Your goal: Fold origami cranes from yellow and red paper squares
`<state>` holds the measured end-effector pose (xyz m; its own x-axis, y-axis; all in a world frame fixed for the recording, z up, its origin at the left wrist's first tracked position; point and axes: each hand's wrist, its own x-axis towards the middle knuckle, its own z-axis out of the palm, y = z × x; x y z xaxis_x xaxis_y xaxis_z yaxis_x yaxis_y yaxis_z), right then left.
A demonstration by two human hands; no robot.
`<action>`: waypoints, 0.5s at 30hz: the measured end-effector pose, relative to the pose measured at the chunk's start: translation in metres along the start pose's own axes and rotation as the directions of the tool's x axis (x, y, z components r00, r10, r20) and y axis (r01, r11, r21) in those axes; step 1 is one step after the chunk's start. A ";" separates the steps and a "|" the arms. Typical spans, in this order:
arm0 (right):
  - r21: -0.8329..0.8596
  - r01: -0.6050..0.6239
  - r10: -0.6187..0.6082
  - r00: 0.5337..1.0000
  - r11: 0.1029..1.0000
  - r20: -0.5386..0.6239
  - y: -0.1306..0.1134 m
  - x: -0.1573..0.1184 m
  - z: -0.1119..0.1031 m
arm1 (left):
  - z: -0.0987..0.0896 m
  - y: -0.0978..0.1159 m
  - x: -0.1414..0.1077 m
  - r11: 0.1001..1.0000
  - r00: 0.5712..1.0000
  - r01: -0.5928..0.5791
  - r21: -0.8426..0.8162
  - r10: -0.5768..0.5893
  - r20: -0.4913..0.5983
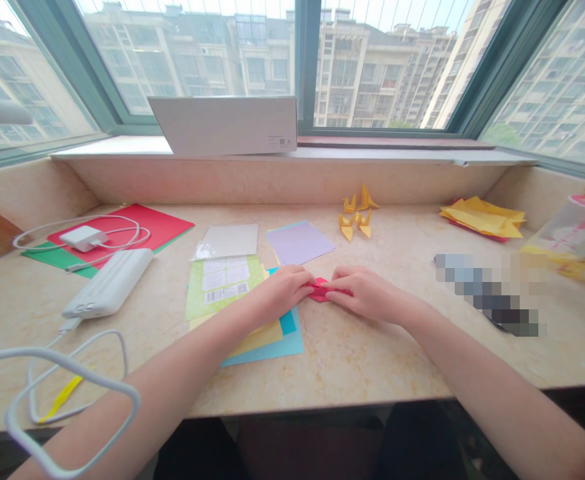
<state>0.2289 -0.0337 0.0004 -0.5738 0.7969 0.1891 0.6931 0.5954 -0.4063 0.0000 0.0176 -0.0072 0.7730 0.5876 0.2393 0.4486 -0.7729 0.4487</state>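
Observation:
A small piece of folded red origami paper (321,291) lies on the marble-patterned tabletop, partly covered by my fingers. My left hand (286,291) presses on its left side, with the fingers closed around that edge. From the other side, my right hand (356,291) pinches the paper between closed fingers. Under my left forearm is a stack of coloured paper sheets (292,340), with a green labelled packet (225,287) on top. Just beyond my hands lies a lilac sheet (299,243).
Several folded yellow paper cranes (356,220) stand at the back. To the right are yellow folded papers (485,217), a pixelated object (487,293) and a clear container (572,230). At left are a white power bank (109,283), cables, a charger (83,238) and red paper (167,227).

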 end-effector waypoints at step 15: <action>0.004 -0.016 0.016 1.000 1.000 0.005 -0.001 0.002 0.004 | -0.001 0.016 -0.001 0.999 0.999 0.050 0.003 -0.050 0.000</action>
<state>0.2255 -0.0329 -0.0021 -0.5649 0.8057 0.1780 0.7002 0.5822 -0.4131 0.0060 0.0048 0.0001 0.7492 0.6259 0.2168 0.4886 -0.7432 0.4572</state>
